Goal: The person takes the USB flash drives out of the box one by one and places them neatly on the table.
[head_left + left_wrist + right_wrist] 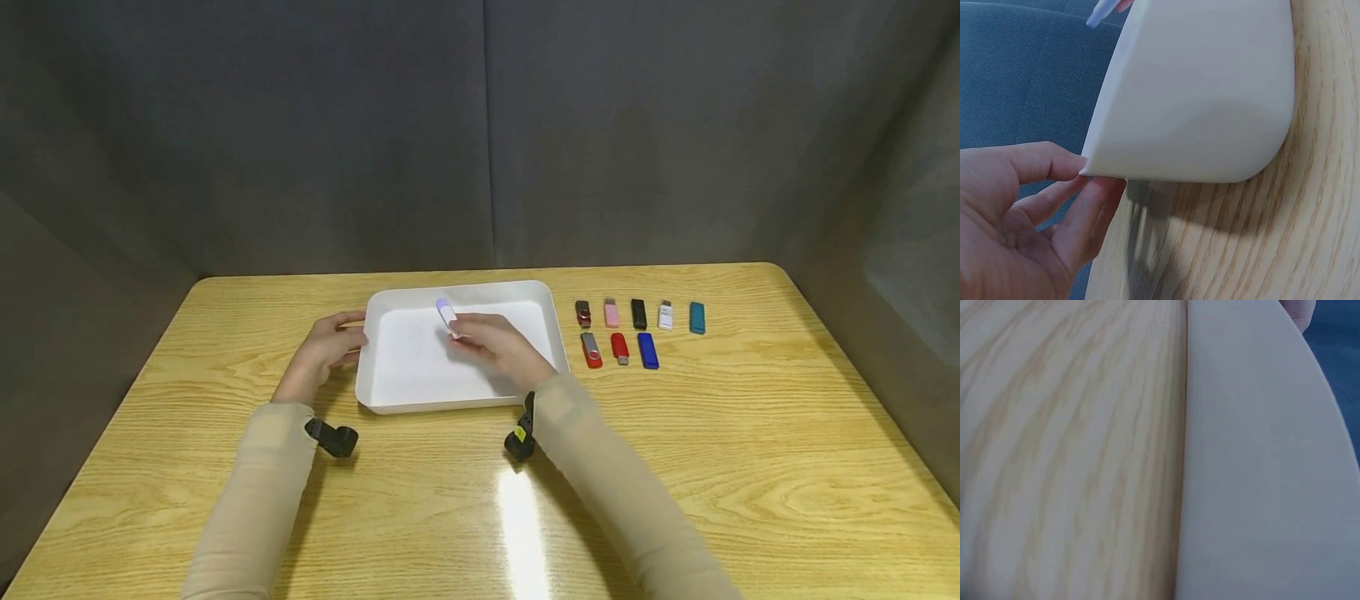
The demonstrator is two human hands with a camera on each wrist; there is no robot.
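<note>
A shallow white tray (405, 362) lies on the wooden table. My left hand (324, 343) is at its left side; in the left wrist view the fingers and thumb pinch the tray's rim (1107, 159). Over the tray's middle, my right hand (495, 343) grips a purple and white USB stick (446, 310) between fingers and thumb, its purple end pointing up and away. That purple end also peeks in at the top of the left wrist view. The right wrist view mostly holds the tray's outer wall (1254, 456), with the grip on the stick out of sight.
Right of the tray, USB sticks stand in two rows. The back row has a dark red swivel one (583, 314), pink (612, 314), black (639, 314), white (666, 316) and teal (697, 317). In front lie a red-and-silver (592, 350), a red (619, 348) and a blue one (648, 351).
</note>
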